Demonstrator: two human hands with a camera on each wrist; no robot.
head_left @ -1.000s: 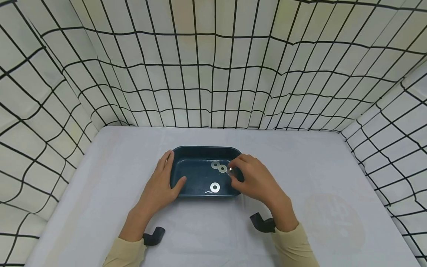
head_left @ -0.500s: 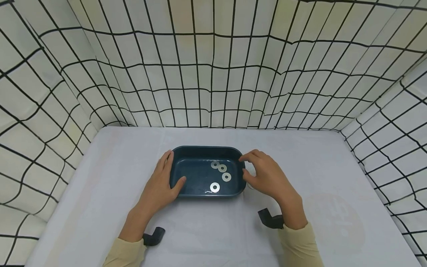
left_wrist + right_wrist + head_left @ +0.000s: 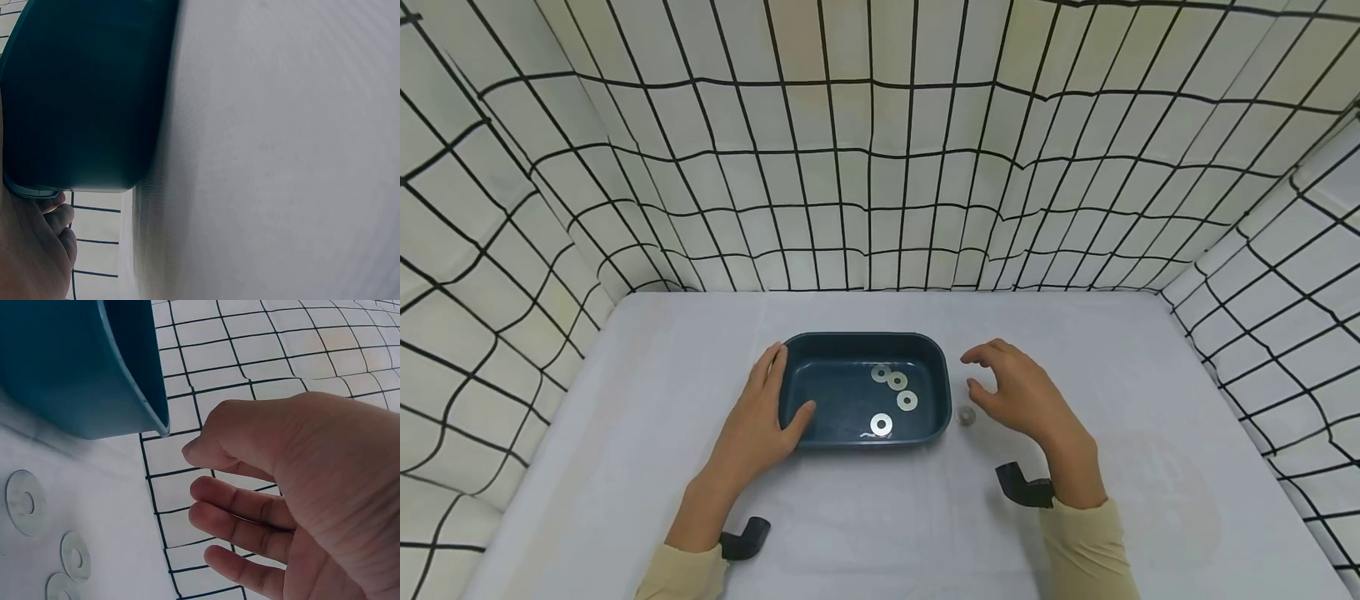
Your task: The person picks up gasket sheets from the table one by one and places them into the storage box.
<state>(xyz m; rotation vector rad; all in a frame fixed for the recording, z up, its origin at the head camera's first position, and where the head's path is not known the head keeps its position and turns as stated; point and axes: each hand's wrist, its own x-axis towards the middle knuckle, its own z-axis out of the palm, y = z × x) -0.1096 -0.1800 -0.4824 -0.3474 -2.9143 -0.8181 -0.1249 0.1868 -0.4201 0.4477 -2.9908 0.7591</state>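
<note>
My left hand [image 3: 756, 425] holds the left end of a dark blue rectangular tray [image 3: 946, 375], thumb over the near rim and fingers along the outside. In the left wrist view, its fingertips bend at the tray's [image 3: 94, 112] edge. Several flat metal washers [image 3: 907, 401] lie on the tray floor. Just right of the tray my right hand [image 3: 1030, 387] hovers with fingers loosely bent and nothing between them. Below its thumb, in the head view, a washer [image 3: 966, 416] shows on the table. The right wrist view has three washers [image 3: 26, 503] there, near the tray's outer wall.
A white cloth covers the table [image 3: 880, 533]. Black netting [image 3: 865, 183] over white panels rises at the back and both sides. A dark bent piece sticks out at each wrist, the left piece [image 3: 747, 538] and the right piece [image 3: 1024, 487].
My right hand let go of a washer inside the tray, then withdrew to the right past the rim. The washer now lies with the others. My left hand has kept its hold.
</note>
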